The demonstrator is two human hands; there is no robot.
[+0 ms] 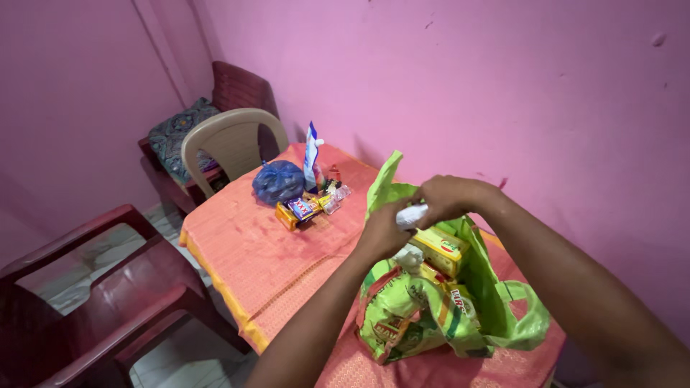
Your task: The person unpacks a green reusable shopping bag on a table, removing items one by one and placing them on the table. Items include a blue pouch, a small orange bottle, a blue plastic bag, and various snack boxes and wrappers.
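Both hands grip a small white packet (412, 215) above the green bag (438, 302) | left hand (384, 231) at its 8 o'clock, right hand (449, 199) at 2 | blue pouch (277, 182) at table's (244, 244) 11 o'clock.

Orange-clothed table (244, 251), green bag (431, 316), blue bag (277, 182), snack packets (305, 209)

small white packet (412, 215) held above open green bag (496, 302) on table.
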